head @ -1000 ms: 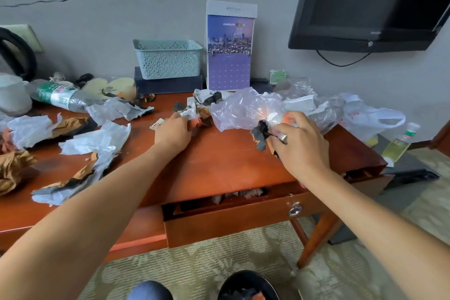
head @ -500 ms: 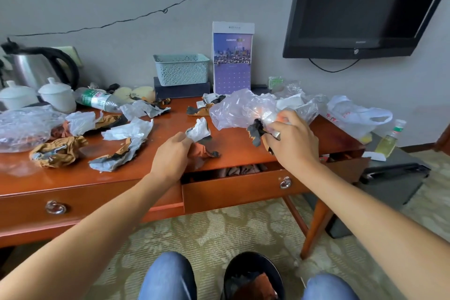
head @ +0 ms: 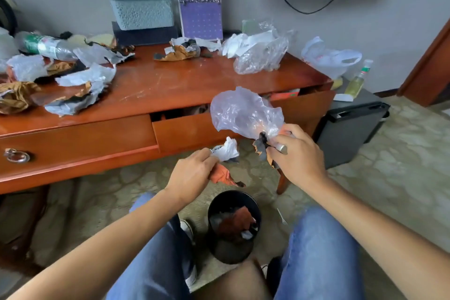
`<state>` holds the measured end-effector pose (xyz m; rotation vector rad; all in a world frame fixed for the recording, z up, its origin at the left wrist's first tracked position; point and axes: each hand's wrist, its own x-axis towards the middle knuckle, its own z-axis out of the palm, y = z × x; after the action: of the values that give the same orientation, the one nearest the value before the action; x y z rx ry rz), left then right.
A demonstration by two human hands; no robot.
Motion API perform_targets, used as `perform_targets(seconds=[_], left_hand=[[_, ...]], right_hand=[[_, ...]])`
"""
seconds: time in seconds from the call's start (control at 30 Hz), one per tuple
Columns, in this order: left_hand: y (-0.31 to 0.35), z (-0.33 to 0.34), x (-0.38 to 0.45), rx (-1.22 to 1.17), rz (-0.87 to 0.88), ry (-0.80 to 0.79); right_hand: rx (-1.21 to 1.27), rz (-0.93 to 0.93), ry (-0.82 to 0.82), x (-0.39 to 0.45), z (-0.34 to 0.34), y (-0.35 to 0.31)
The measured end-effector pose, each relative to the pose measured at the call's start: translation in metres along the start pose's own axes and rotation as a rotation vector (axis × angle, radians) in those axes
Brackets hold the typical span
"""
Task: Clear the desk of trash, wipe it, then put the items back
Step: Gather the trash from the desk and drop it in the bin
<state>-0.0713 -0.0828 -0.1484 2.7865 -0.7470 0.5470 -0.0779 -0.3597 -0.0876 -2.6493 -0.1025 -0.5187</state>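
Head view, seated person facing a wooden worktop (head: 170, 85). The right hand (head: 295, 157) pinches the neck of a clear plastic bag (head: 243, 112) together with a dark paper scrap (head: 261, 147); the bag billows up toward 11 o'clock from the fingers, in front of the half-open drawer (head: 192, 129). The left hand (head: 192, 175), near the right hand at its 9 o'clock but apart from it, grips a crumpled white scrap (head: 227, 150) and an orange scrap (head: 222, 175) that hangs beneath the fist. Both hands are held clear of the worktop, above a black waste bin (head: 233, 226) on the floor at 6 o'clock between the knees; the bin holds brown and white paper. On the worktop lie torn paper pieces (head: 80, 90) at 9 o'clock, a crushed bottle (head: 48, 47) at 10 o'clock, a pale basket (head: 142, 10) and a calendar (head: 199, 2) at 12 o'clock, and loose plastic bags (head: 260, 53) at 1 o'clock.
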Motion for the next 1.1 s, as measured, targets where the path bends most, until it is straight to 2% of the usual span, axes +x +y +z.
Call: perform_targets(seconds=[0.17,0.27,0.37,0.53,0.63,0.77,0.87,1.0,1.1], left_hand=[[-0.008,0.071,-0.017,-0.006,-0.134,-0.272],[-0.008,0.11,-0.027,-0.016,-0.227,-0.483],[-0.004,0.146,-0.023,-0.063,-0.328,-0.651],[0.001,0.211,-0.016,-0.099,-0.439,-0.788],[0.002,0.246,-0.017,-0.15,-0.52,-0.818],[0.001,0.283,-0.022,-0.172,-0.59,-0.839],[-0.004,0.306,-0.031,-0.215,-0.62,-0.859],[-0.008,0.333,-0.035,-0.403,-0.607,-0.872],[-0.007,0.347,-0.039,-0.439,-0.576,-1.012]], right_hand=[[0.007,0.095,-0.072,-0.043,0.053,0.046],[0.038,0.169,-0.196,-0.058,0.094,0.067],[-0.038,0.21,-0.383,-0.061,0.137,0.079],[-0.213,0.238,-0.712,-0.055,0.213,0.093],[-0.291,0.218,-0.955,-0.045,0.251,0.1],[-0.29,0.244,-1.127,-0.031,0.306,0.11],[-0.269,0.267,-1.151,-0.031,0.342,0.116],[-0.227,0.261,-1.005,-0.04,0.373,0.121],[-0.172,0.258,-1.152,-0.053,0.388,0.13]])
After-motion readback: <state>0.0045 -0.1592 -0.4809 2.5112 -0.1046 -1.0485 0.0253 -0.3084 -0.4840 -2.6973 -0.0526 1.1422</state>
